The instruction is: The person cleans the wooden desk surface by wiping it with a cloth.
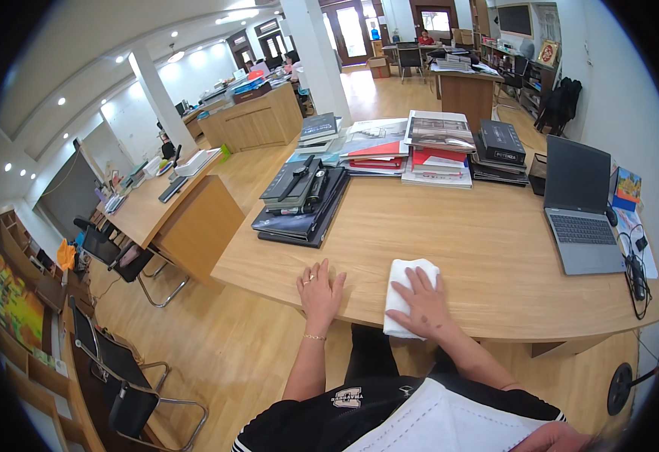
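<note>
A folded white cloth (395, 320) lies on the wooden desk (427, 226) close to its front edge. My right hand (423, 305) rests flat on top of it, fingers spread, pressing rather than gripping. To the left, my left hand (319, 294) lies palm down near the same edge, its fingers stretched out and nothing in them. It wears a ring and a bracelet. Beyond the left hand stands a pile of dark books and folders (299, 218), with black tool-like items on top whose kind I cannot tell.
An open laptop (582, 226) stands at the right, beside a black power strip (637, 275) with cables. Stacks of magazines (438, 135) and a black box (503, 141) line the far side. Chairs (129, 392) and another desk (171, 196) are on the left.
</note>
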The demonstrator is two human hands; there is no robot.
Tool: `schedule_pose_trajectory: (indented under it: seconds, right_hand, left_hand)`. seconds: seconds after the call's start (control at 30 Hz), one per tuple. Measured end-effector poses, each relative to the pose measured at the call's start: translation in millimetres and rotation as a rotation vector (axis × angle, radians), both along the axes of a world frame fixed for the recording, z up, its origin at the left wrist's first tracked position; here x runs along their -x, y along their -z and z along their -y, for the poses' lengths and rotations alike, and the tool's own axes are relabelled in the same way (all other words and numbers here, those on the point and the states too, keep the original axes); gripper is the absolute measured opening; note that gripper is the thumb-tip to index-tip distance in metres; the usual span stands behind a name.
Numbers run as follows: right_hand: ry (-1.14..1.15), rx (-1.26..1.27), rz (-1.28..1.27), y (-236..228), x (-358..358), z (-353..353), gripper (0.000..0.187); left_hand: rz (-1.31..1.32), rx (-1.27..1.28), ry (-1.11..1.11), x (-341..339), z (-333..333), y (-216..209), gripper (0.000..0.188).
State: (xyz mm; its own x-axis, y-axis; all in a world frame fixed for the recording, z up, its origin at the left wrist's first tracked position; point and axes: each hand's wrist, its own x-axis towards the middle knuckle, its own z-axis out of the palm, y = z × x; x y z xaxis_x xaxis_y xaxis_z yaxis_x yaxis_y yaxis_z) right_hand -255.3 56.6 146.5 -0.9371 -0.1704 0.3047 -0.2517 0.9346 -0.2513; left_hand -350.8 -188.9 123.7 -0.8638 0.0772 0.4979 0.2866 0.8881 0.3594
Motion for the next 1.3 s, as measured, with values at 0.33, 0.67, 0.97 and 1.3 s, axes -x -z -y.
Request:
schedule_pose_trajectory:
  seconds: [0.33, 0.67, 0.97, 1.3]
  right_hand:
    - [-0.016, 0.027, -0.003, -2, -25, -23, 0.065]
    - [0.363, 0.038, 0.046, -9, -89, -118, 0.063]
    - [0.736, 0.093, 0.049, -7, -136, -205, 0.062]
    - [0.983, 0.106, 0.069, -4, -156, -283, 0.062]
  left_hand:
    - [0.009, 0.026, -0.027, 1, 1, 3, 0.06]
    - [0.013, 0.018, -0.012, 2, -1, 1, 0.059]
    - [-0.005, 0.068, -0.03, 2, 2, 2, 0.056]
    - [0.019, 0.076, -0.051, 2, 0, 3, 0.058]
